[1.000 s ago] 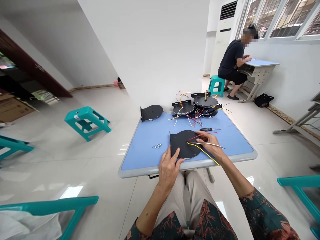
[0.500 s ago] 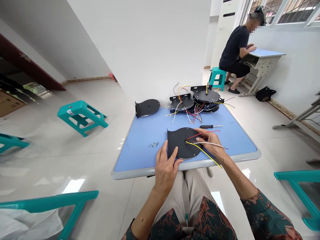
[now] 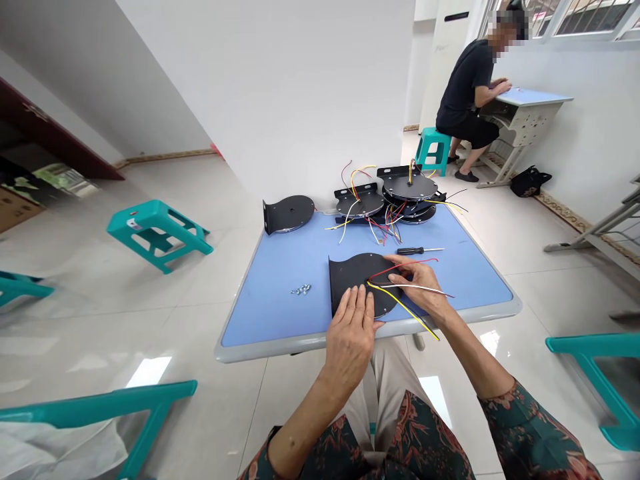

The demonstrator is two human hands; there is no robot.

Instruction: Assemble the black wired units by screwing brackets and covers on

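A round black plate (image 3: 349, 272) with an upturned straight flange on its left side lies near the table's front edge. Red, white and yellow wires (image 3: 406, 307) come out of its centre and trail to the right. My left hand (image 3: 351, 327) rests on the plate's near part, fingers stretched flat on top and thumb by the front rim. At the right rim, my right hand (image 3: 420, 283) grips the plate, its thumb on top beside the wires. A small pile of screws (image 3: 301, 289) lies left of the plate. Beyond my right hand lies a black-handled screwdriver (image 3: 413, 251).
Another black plate (image 3: 293, 212) sits at the table's back left corner. Several wired plates (image 3: 407, 189) are stacked at the back right, against the wall. Green stools (image 3: 159, 230) stand around on the floor. A person (image 3: 467, 87) sits at a desk farther off.
My left hand has shifted right from the plate's flange side onto its near middle, its fingers now together and flat. My right hand keeps its place on the rim.
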